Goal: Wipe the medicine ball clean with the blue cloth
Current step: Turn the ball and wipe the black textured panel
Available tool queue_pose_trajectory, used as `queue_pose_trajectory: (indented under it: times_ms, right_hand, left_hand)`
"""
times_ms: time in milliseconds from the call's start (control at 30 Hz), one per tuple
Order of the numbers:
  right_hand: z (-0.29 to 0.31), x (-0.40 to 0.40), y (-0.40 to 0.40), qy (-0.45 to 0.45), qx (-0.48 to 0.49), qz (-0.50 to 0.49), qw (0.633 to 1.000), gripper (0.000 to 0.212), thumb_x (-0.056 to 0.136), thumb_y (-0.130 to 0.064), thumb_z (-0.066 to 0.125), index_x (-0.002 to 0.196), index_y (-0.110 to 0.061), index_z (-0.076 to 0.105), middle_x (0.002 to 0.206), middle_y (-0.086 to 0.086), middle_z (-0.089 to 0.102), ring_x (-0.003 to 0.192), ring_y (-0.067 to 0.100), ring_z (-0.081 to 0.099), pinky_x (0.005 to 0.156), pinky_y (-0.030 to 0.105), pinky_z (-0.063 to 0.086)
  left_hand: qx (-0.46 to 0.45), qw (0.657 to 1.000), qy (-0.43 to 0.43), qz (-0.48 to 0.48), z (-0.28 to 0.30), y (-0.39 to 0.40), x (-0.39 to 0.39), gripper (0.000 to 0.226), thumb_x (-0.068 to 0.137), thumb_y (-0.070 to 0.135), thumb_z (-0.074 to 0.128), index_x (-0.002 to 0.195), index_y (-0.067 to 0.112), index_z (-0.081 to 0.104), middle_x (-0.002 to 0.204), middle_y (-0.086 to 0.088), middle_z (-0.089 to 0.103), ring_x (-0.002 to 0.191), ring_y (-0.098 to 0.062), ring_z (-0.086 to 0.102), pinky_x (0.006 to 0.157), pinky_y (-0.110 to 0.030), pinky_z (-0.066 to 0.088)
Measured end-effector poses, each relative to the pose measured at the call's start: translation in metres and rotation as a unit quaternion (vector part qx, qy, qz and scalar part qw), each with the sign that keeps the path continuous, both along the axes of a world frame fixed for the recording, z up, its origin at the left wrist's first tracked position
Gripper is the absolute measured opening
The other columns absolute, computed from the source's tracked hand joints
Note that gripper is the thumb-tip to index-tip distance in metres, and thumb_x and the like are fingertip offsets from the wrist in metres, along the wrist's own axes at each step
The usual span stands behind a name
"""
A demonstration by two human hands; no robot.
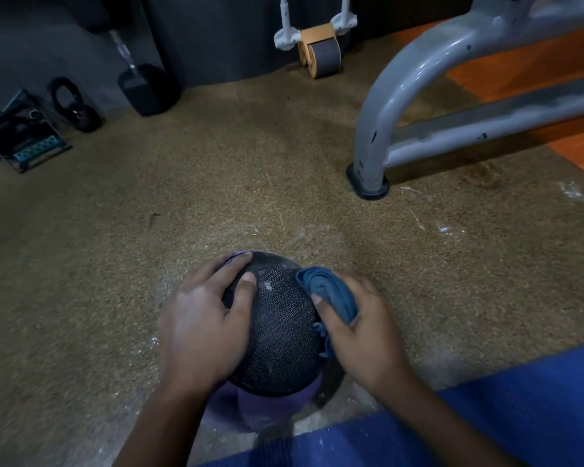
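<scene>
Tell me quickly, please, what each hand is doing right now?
Left hand: open, fingers spread on the medicine ball.
Right hand: grips the blue cloth against the ball.

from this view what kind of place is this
Most likely a gym: a medicine ball on speckled rubber flooring, a dumbbell and kettlebell by the wall, and a grey machine frame.

Medicine ball (280,332): black, textured tread pattern, purple band at its near and far ends, small pale scuff on top; rests on the speckled floor, near centre. Blue cloth (331,291): bunched, creased, pressed against the ball's right side.
</scene>
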State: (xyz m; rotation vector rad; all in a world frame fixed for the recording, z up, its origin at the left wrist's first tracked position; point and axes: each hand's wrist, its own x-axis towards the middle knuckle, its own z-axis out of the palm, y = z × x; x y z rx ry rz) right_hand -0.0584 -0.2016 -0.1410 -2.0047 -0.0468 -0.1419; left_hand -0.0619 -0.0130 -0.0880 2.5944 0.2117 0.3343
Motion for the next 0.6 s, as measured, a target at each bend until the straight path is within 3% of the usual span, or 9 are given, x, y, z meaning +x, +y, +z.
queue_pose_trajectory:
  times_ms: [100, 200, 267, 367, 467, 533, 600]
  right_hand:
    - [0.008, -0.025, 0.003, -0.035, -0.062, 0.026, 0.997, 0.045, 0.085, -0.051, 0.056, 0.126, -0.032, 0.062, 0.127, -0.006, 0.053, 0.106, 0.009, 0.059, 0.091, 0.037, 0.052]
    - [0.016, -0.055, 0.018, -0.163, -0.118, 0.072, 0.977, 0.047, 0.078, -0.046, 0.062, 0.121, -0.028, 0.063, 0.133, 0.011, 0.056, 0.108, 0.027, 0.064, 0.083, 0.034, 0.057]
    - [0.014, -0.052, 0.021, -0.198, -0.132, 0.078, 0.968, 0.046, 0.077, -0.042, 0.065, 0.121, -0.029, 0.059, 0.133, 0.014, 0.056, 0.11, 0.03, 0.064, 0.081, 0.034, 0.056]
    - [0.009, -0.032, 0.016, -0.138, -0.105, 0.06, 0.983, 0.046, 0.081, -0.041, 0.063, 0.125, -0.03, 0.059, 0.134, 0.003, 0.053, 0.111, 0.023, 0.062, 0.087, 0.033, 0.054]
    - [0.004, -0.008, 0.006, -0.04, -0.002, 0.016, 0.999, 0.039, 0.088, -0.038, 0.064, 0.126, -0.031, 0.063, 0.117, -0.023, 0.052, 0.102, 0.003, 0.059, 0.087, 0.012, 0.046]
    - [0.004, -0.005, 0.002, -0.014, 0.001, 0.005, 1.0, 0.037, 0.088, -0.038, 0.064, 0.125, -0.031, 0.064, 0.111, -0.022, 0.051, 0.099, 0.002, 0.058, 0.088, 0.02, 0.048]
    - [0.012, -0.019, 0.005, -0.046, -0.056, 0.016, 0.997, 0.044, 0.083, -0.046, 0.059, 0.125, -0.031, 0.063, 0.124, -0.011, 0.053, 0.103, 0.011, 0.061, 0.09, 0.032, 0.052]
  left_hand:
    - [0.009, 1.0, 0.004, 0.009, 0.001, 0.0, 0.003, 0.047, 0.088, 0.056, 0.036, 0.123, 0.044, 0.064, 0.135, 0.024, 0.056, 0.127, -0.008, 0.049, 0.101, -0.033, 0.04]
    - [0.002, 1.0, 0.006, 0.009, 0.001, 0.001, 0.005, 0.044, 0.088, 0.055, 0.037, 0.122, 0.045, 0.065, 0.134, 0.025, 0.057, 0.125, -0.006, 0.051, 0.099, -0.032, 0.042]
    - [-0.008, 1.0, 0.002, 0.003, 0.001, 0.002, 0.005, 0.044, 0.088, 0.054, 0.039, 0.121, 0.044, 0.066, 0.133, 0.026, 0.058, 0.125, -0.004, 0.051, 0.101, -0.032, 0.042]
    - [-0.014, 1.0, -0.001, 0.008, 0.001, 0.003, 0.005, 0.044, 0.088, 0.055, 0.039, 0.121, 0.043, 0.067, 0.131, 0.027, 0.058, 0.124, -0.002, 0.051, 0.103, -0.031, 0.04]
    - [-0.008, 1.0, -0.005, 0.005, 0.0, 0.002, 0.006, 0.044, 0.089, 0.053, 0.038, 0.12, 0.042, 0.067, 0.13, 0.026, 0.059, 0.123, -0.003, 0.052, 0.103, -0.03, 0.04]
    - [-0.009, 1.0, -0.007, 0.003, 0.0, -0.001, 0.007, 0.045, 0.09, 0.052, 0.036, 0.12, 0.04, 0.068, 0.13, 0.024, 0.06, 0.123, -0.004, 0.052, 0.106, -0.033, 0.04]
    - [-0.009, 1.0, -0.016, 0.005, -0.001, -0.004, 0.006, 0.046, 0.091, 0.048, 0.035, 0.121, 0.035, 0.068, 0.13, 0.02, 0.061, 0.123, -0.008, 0.054, 0.106, -0.035, 0.04]
